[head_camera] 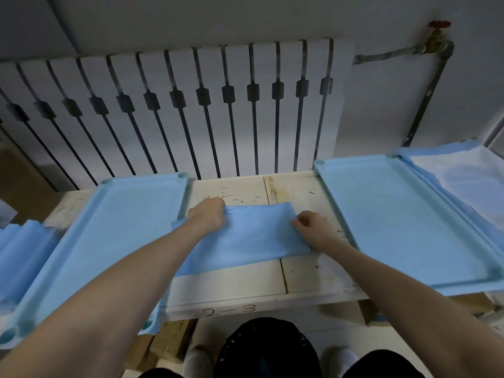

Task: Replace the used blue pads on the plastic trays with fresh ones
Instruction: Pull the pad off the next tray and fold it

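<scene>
A folded blue pad (253, 236) lies on the wooden table (245, 279) between two light blue plastic trays. My left hand (208, 215) grips the pad's far left corner with curled fingers. At the pad's right edge my right hand (313, 227) pinches the material. The left tray (114, 236) and the right tray (395, 225) both lie flat with bare insides.
More blue pads (21, 255) are piled at the far left. At the far right an unfolded blue and white pad (463, 173) lies beside the right tray. A white radiator (191, 110) stands behind the table. A dark round object (267, 347) sits below the front edge.
</scene>
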Motion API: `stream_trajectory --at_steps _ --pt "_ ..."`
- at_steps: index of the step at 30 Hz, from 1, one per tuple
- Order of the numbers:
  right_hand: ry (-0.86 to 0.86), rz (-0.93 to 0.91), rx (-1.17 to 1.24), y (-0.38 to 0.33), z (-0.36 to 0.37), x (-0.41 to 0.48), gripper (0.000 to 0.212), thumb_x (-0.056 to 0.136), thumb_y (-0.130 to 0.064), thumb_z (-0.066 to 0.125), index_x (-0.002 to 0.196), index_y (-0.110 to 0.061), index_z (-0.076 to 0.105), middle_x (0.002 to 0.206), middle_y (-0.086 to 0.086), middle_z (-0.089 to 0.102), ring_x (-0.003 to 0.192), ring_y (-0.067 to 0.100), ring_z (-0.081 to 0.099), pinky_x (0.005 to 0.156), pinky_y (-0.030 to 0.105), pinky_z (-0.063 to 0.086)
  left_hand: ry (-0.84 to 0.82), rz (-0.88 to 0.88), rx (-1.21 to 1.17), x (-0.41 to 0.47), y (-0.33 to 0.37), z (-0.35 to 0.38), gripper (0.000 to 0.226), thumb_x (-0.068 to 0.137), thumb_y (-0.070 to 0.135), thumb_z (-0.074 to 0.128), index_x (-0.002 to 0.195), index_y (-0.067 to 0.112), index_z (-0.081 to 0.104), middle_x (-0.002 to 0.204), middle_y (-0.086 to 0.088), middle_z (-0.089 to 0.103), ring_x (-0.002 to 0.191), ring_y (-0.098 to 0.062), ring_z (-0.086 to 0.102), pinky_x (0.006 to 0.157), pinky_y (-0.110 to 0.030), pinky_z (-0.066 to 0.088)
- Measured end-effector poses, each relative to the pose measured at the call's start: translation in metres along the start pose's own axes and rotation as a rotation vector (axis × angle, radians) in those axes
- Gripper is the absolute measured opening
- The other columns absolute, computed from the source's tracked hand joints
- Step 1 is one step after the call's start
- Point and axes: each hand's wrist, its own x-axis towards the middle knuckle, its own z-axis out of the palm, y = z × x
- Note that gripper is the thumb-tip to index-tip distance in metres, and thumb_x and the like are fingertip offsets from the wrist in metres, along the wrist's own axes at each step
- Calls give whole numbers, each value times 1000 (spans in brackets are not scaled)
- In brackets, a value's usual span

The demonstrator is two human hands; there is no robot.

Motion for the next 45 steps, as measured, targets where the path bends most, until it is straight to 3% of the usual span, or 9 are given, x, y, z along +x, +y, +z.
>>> stream_trajectory --at_steps 4,8,14,20,23,27,31,37,45 --pt "64 23 -247 2 14 9 25 98 -32 35 82 -16 47 70 -4 51 69 19 53 57 28 37 56 -35 36 13 1 14 27 81 0 37 93 16 55 105 -2 61 98 -25 55 73 -32 38" --pt "125 45 -402 -3 24 9 25 102 -28 25 96 -10 42 78 3 53 70 25 51 62 33 38 138 -33 116 14 3 19 27 79 -2 38 94 16 51 103 -4 61 103 -25 55 91 -37 35" --pt "119 95 -527 -11 31 13 9 100 -14 26 92 -12 31 93 12 65 70 28 54 61 33 37 229 33 154 7 -4 36 47 78 4 46 123 16 46 117 -6 53 114 -28 46 106 -44 28" --pt "86 120 -596 -15 32 10 20 96 -7 33 115 -6 38 99 12 65 87 30 63 63 32 38 118 144 0 -16 -1 67 38 96 31 41 131 15 46 128 -8 49 120 -29 44 102 -37 33" --pt "134 145 -609 -20 31 3 23 95 -8 37 118 -5 35 102 11 62 87 27 62 62 31 40 -16 142 -22 -27 -2 77 51 99 42 32 145 21 30 152 -8 25 142 -27 20 115 -42 18" --pt "271 -157 -760 -42 42 -5 44 89 -12 45 131 -10 31 123 7 44 105 21 50 83 31 44 -141 146 -10 -31 -5 74 62 98 50 26 153 27 6 161 -2 -3 148 -23 -6 119 -46 2" --pt "-2 -433 -594 -67 82 2 54 93 -15 47 145 -17 29 154 3 23 140 21 25 112 38 27 -194 159 2 -33 -8 69 68 95 54 33 153 29 6 161 -1 -3 148 -22 -5 119 -49 5" --pt "-259 -417 -666 -62 108 25 53 101 -44 23 151 -27 15 160 -7 4 147 15 3 117 48 8 -213 71 -51 -52 -36 67 69 96 47 41 153 25 8 160 -4 -1 148 -24 -2 120 -39 10" --pt "-36 -1 -742 8 38 30 54 99 -40 9 150 -22 7 159 -1 7 146 23 4 114 59 8 -240 -35 50 -44 -35 53 60 98 35 37 151 19 14 157 -6 8 144 -30 10 112 -44 27"
